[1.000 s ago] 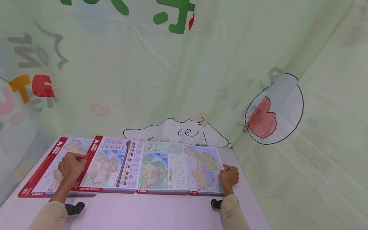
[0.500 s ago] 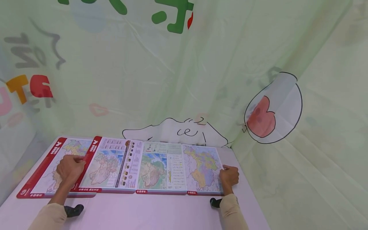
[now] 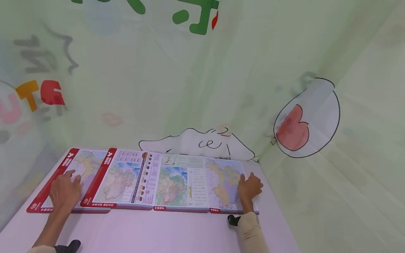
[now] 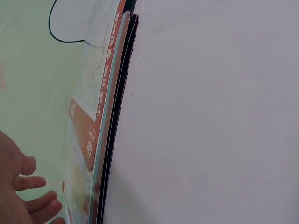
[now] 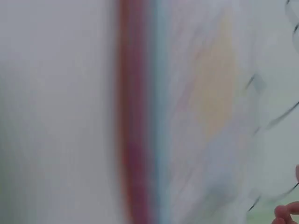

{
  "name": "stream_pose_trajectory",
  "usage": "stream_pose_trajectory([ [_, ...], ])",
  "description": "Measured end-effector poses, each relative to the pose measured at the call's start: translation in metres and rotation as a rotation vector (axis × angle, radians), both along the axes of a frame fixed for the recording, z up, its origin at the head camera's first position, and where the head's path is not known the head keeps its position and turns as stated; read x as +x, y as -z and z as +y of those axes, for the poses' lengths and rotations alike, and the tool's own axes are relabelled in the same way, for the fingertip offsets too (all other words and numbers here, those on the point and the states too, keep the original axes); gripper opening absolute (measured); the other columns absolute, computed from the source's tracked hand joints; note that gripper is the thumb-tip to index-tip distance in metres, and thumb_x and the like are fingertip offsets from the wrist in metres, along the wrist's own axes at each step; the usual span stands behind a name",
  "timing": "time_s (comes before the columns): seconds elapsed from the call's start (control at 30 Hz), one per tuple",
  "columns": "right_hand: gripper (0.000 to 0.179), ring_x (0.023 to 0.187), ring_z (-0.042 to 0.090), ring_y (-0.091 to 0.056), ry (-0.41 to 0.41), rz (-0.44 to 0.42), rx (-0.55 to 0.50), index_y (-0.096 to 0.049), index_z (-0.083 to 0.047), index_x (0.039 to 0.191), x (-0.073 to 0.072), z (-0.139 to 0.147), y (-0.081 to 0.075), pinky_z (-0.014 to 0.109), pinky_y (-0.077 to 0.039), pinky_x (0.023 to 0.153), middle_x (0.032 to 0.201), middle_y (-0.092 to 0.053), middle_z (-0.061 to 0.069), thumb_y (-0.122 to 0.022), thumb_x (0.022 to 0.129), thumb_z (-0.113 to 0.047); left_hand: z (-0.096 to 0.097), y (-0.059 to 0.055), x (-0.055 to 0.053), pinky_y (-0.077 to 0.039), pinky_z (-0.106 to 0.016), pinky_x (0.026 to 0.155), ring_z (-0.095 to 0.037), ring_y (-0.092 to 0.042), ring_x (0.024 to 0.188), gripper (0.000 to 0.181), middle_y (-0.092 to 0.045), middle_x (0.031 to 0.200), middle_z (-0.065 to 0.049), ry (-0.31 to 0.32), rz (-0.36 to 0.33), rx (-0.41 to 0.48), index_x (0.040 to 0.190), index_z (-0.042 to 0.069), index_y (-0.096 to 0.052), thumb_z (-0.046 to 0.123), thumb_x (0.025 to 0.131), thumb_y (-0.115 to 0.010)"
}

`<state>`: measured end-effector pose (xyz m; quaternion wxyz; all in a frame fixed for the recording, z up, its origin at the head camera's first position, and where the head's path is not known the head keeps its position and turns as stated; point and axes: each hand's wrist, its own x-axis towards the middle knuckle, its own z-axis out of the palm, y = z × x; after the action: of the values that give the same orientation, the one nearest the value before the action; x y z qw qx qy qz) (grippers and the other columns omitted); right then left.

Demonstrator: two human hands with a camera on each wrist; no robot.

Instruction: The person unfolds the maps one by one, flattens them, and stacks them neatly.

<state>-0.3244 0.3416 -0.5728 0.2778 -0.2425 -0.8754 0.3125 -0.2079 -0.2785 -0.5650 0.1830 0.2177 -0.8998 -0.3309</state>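
Observation:
Several map sheets with red edge labels overlap in a row on the table. My left hand point(image 3: 64, 191) is over the leftmost map point(image 3: 87, 163), fingers spread and nothing gripped. In the left wrist view the same hand point(image 4: 21, 196) has its fingers apart beside the stacked sheet edges. A second map point(image 3: 121, 181) with a wide red band overlaps the leftmost one. Beyond it comes a third map point(image 3: 172, 186). At the right end, my right hand point(image 3: 249, 189) reaches over the rightmost map point(image 3: 219, 181), fingers loosely bent and holding nothing. The right wrist view is blurred, with only fingertips point(image 5: 286, 214) at its edge.
The pale table point(image 3: 164, 232) extends in front of the maps. A pale green printed curtain point(image 3: 171, 88) hangs behind them and another side of it point(image 3: 341, 196) stands at the right. Black wrist straps point(image 3: 233, 220) sit at both sleeves.
My left hand has let go of the second map's red edge, moved left and spread its fingers. My right hand has released the right map's edge and loosened its fingers.

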Motion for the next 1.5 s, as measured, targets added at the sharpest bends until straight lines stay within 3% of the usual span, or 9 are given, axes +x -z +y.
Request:
stream_pose_trajectory([
  [0.1, 0.052, 0.126, 0.062, -0.054, -0.145, 0.053, 0.042, -0.062, 0.011, 0.146, 0.0, -0.04, -0.021, 0.073, -0.04, 0.106, 0.137, -0.063, 0.041, -0.066, 0.107, -0.023, -0.006, -0.001, 0.017, -0.031, -0.079, 0.112, -0.066, -0.036, 0.131, 0.068, -0.036, 0.151, -0.047, 0.039, -0.008, -0.085, 0.16, -0.012, -0.034, 0.014, 0.103, -0.061],
  [0.17, 0.051, 0.124, 0.061, -0.057, -0.309, 0.093, 0.09, -0.064, 0.011, 0.143, 0.009, -0.074, -0.037, 0.073, -0.042, 0.105, 0.136, -0.066, 0.039, -0.069, 0.106, -0.024, -0.008, 0.0, 0.027, -0.027, -0.08, 0.111, -0.067, -0.031, 0.131, 0.073, -0.03, 0.151, -0.047, 0.05, -0.009, -0.136, 0.161, -0.011, -0.03, 0.012, 0.1, -0.064],
  [0.23, 0.052, 0.129, 0.06, -0.059, -0.504, 0.07, 0.161, -0.065, 0.008, 0.144, 0.021, -0.108, -0.05, 0.073, -0.043, 0.108, 0.14, -0.066, 0.037, -0.07, 0.106, -0.028, -0.009, 0.002, 0.035, -0.026, -0.081, 0.111, -0.067, -0.028, 0.132, 0.076, -0.026, 0.152, -0.048, 0.048, -0.012, -0.149, 0.162, -0.011, -0.028, 0.009, 0.099, -0.065],
  [0.37, 0.063, 0.15, 0.063, -0.044, -0.889, -0.147, 0.258, -0.053, -0.01, 0.162, 0.045, -0.162, -0.059, 0.079, -0.033, 0.119, 0.164, -0.043, 0.04, -0.067, 0.107, -0.039, -0.007, 0.007, 0.043, -0.027, -0.081, 0.115, -0.067, -0.025, 0.138, 0.076, -0.023, 0.157, -0.048, 0.013, -0.05, -0.108, 0.163, -0.009, -0.027, 0.012, 0.1, -0.065],
  [0.5, 0.071, 0.162, 0.067, -0.018, -1.074, -0.377, 0.289, -0.038, -0.029, 0.171, 0.06, -0.196, -0.052, 0.083, -0.017, 0.125, 0.177, -0.017, 0.038, -0.064, 0.108, -0.049, -0.004, 0.018, 0.034, -0.032, -0.079, 0.112, -0.066, -0.028, 0.136, 0.08, -0.026, 0.157, -0.048, 0.021, -0.064, -0.126, 0.163, -0.009, -0.029, 0.015, 0.098, -0.069],
  [0.77, 0.075, 0.165, 0.064, -0.007, -1.144, -0.576, 0.39, -0.037, -0.043, 0.169, 0.07, -0.24, -0.019, 0.086, -0.006, 0.125, 0.18, -0.013, 0.032, -0.07, 0.102, -0.052, 0.001, 0.027, 0.034, -0.039, -0.075, 0.105, -0.061, -0.031, 0.129, 0.078, -0.032, 0.151, -0.044, 0.065, -0.04, -0.218, 0.156, -0.015, -0.04, 0.014, 0.094, -0.077],
  [1.0, 0.079, 0.164, 0.064, -0.012, -1.156, -0.545, 0.458, -0.038, -0.039, 0.17, 0.077, -0.248, -0.021, 0.087, -0.012, 0.124, 0.179, -0.017, 0.033, -0.074, 0.101, -0.05, -0.01, 0.032, 0.04, -0.043, -0.074, 0.1, -0.06, -0.031, 0.129, 0.081, -0.033, 0.148, -0.043, 0.073, -0.043, -0.256, 0.155, -0.017, -0.041, 0.012, 0.091, -0.081],
  [1.27, 0.079, 0.164, 0.065, -0.011, -1.159, -0.53, 0.441, -0.038, -0.039, 0.17, 0.078, -0.249, -0.022, 0.087, -0.012, 0.124, 0.179, -0.017, 0.034, -0.074, 0.101, -0.049, -0.008, 0.031, 0.051, -0.041, -0.077, 0.102, -0.062, -0.032, 0.128, 0.08, -0.034, 0.149, -0.043, 0.081, -0.022, -0.247, 0.154, -0.017, -0.043, 0.011, 0.09, -0.081],
  [1.5, 0.078, 0.164, 0.065, -0.01, -1.165, -0.518, 0.418, -0.039, -0.038, 0.169, 0.077, -0.247, -0.021, 0.088, -0.011, 0.123, 0.179, -0.016, 0.034, -0.074, 0.1, -0.051, -0.006, 0.038, 0.062, -0.041, -0.078, 0.103, -0.062, -0.032, 0.13, 0.081, -0.034, 0.151, -0.042, 0.08, -0.01, -0.232, 0.156, -0.014, -0.042, 0.011, 0.089, -0.082],
])
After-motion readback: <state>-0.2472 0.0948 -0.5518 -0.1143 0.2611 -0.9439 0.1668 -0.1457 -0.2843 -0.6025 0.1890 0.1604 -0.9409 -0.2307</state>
